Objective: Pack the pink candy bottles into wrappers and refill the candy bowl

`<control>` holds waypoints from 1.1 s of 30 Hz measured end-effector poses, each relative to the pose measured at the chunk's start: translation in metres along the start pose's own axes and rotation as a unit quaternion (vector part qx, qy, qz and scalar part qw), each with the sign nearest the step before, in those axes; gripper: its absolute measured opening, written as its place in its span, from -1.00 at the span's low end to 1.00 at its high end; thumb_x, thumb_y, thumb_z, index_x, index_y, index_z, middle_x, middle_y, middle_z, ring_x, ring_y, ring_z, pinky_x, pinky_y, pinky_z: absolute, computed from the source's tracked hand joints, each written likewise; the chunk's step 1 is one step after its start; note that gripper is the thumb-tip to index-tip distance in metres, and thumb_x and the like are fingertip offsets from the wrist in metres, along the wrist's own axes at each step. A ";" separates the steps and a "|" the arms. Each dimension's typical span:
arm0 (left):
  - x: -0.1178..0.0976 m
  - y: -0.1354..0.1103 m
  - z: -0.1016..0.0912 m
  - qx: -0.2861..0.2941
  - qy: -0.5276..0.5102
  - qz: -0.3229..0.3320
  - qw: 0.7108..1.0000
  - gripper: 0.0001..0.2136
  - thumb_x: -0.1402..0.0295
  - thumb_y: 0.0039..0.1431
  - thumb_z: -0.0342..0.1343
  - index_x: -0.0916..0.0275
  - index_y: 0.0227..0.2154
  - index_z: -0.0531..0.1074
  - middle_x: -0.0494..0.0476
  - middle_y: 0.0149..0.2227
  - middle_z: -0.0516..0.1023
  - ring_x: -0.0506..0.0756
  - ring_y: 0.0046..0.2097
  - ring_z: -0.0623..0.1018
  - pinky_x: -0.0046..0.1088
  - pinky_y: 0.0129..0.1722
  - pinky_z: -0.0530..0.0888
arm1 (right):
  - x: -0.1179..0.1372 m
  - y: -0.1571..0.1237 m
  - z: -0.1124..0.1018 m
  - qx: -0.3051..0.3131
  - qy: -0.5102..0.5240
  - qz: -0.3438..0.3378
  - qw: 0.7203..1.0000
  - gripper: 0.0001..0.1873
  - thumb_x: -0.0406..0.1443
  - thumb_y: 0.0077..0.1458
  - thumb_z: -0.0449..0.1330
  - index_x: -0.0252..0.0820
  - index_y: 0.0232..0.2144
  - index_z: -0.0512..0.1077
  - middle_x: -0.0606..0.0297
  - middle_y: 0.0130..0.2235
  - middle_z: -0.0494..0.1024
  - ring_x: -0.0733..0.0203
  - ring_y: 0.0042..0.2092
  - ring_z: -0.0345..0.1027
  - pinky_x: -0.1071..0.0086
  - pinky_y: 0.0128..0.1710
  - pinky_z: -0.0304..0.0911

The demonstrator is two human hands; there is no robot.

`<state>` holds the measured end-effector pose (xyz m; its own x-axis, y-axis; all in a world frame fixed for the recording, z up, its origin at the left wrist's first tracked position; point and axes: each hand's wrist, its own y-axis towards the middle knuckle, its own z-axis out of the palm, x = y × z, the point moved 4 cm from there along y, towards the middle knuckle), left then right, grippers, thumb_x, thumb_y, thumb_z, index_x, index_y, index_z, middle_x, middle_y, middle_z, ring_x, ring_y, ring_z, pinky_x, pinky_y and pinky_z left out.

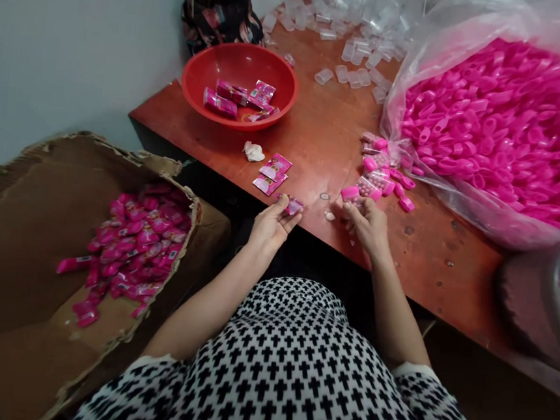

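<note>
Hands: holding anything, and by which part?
Left hand: wrapper, by its left end. Right hand: at the tubes; grip can't be told.

Pink wrapper [295, 206] in left grip [272, 224]

A dark patterned bag [223, 19] sits near the pale wall [79, 35]

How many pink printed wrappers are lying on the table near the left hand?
2 can be seen: one wrapper, nearer the red bowl, and another wrapper, nearer the left hand. More may be hidden beneath them.
</note>
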<state>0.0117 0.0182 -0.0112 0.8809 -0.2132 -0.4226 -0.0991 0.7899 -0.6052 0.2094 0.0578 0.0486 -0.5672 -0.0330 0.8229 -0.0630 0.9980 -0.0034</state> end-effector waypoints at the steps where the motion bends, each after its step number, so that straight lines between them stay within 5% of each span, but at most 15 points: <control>1: 0.001 0.000 0.001 -0.005 -0.011 -0.007 1.000 -0.86 0.40 0.00 0.28 0.32 -0.43 0.44 0.07 -0.48 0.56 0.01 -0.42 0.59 -0.52 -0.37 0.55 | 0.003 -0.010 0.007 0.023 0.071 0.010 0.997 -0.65 -0.03 0.07 0.12 -0.20 -0.27 0.33 0.34 -0.50 0.45 0.28 -0.55 0.32 0.38 -0.57 0.27; 5: 0.002 -0.002 0.005 -0.006 -0.048 -0.018 0.999 -0.86 0.40 0.01 0.28 0.32 -0.44 0.43 0.07 -0.47 0.56 0.03 -0.42 0.60 -0.51 -0.36 0.54 | 0.020 -0.048 0.037 0.067 0.201 0.030 0.977 -0.65 -0.02 0.04 0.18 -0.18 -0.31 0.32 0.36 -0.46 0.48 0.35 -0.54 0.37 0.47 -0.59 0.33; 12: 0.009 -0.004 0.005 0.033 -0.067 -0.006 0.997 -0.85 0.39 -0.01 0.29 0.33 -0.44 0.43 0.08 -0.44 0.56 0.00 -0.41 0.58 -0.46 -0.30 0.53 | 0.023 -0.061 0.065 0.071 0.211 0.032 0.974 -0.61 -0.02 0.04 0.19 -0.17 -0.22 0.31 0.39 -0.46 0.48 0.38 -0.55 0.37 0.51 -0.60 0.36; 24: 0.006 -0.012 0.018 0.132 0.024 0.054 0.990 -0.70 0.32 -0.21 0.39 0.35 -0.50 0.39 0.00 -0.54 0.50 -0.05 -0.53 0.50 -0.55 -0.47 0.44 | 0.017 -0.054 0.077 0.084 0.274 0.057 0.957 -0.61 -0.02 -0.01 0.23 -0.18 -0.28 0.30 0.43 -0.50 0.48 0.38 -0.59 0.36 0.51 -0.63 0.33; 33: 0.011 -0.009 0.019 0.180 0.090 0.041 0.979 -0.70 0.27 -0.22 0.40 0.38 -0.52 0.44 0.06 -0.57 0.50 -0.03 -0.52 0.51 -0.52 -0.44 0.46 | 0.012 -0.054 0.074 0.011 0.150 -0.018 0.988 -0.64 -0.05 0.04 0.19 -0.12 -0.20 0.30 0.41 -0.47 0.48 0.33 -0.52 0.40 0.41 -0.51 0.39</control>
<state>0.0307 0.0202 0.0024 0.7777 -0.2127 -0.5915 0.0313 0.9530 -0.3014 0.1452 -0.0006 0.0163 -0.2958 -0.0486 0.9540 -0.0984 0.9949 0.0201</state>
